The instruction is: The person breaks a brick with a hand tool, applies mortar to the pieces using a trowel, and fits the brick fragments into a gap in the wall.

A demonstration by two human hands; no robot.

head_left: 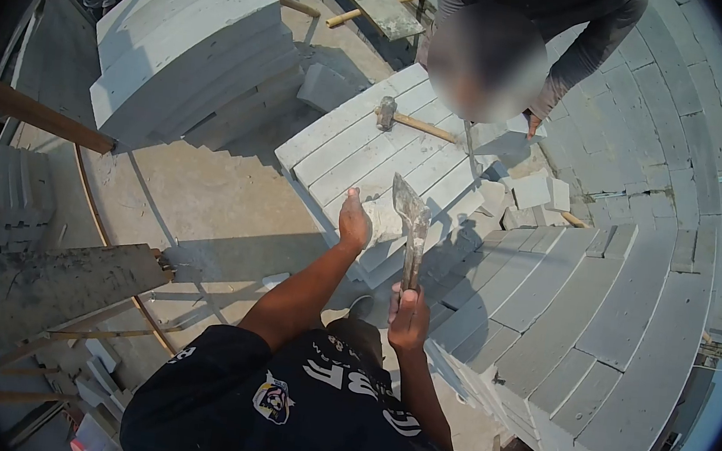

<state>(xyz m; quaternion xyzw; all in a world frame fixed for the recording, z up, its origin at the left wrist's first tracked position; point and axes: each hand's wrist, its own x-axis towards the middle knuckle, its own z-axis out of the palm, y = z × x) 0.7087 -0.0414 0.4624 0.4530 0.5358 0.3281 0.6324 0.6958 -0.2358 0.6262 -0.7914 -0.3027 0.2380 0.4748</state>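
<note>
My right hand point(408, 320) is wrapped round the handle of a mortar-coated trowel point(413, 218), its blade pointing up and away from me. My left hand point(354, 222) is at the near edge of a stack of pale blocks point(333, 156), against a whitish lump point(385, 218); its fingers are stretched out. On top of the stack lies a hammer point(415, 126) with a wooden handle. Whether my left palm touches the lump cannot be made out.
A co-worker's hand point(533, 125) is at the stack's far side. Curved block stacks stand at upper left point(191, 40) and right point(598, 312). Broken blocks point(536, 191) lie beside the stack. A wooden beam point(47, 113) juts in from the left.
</note>
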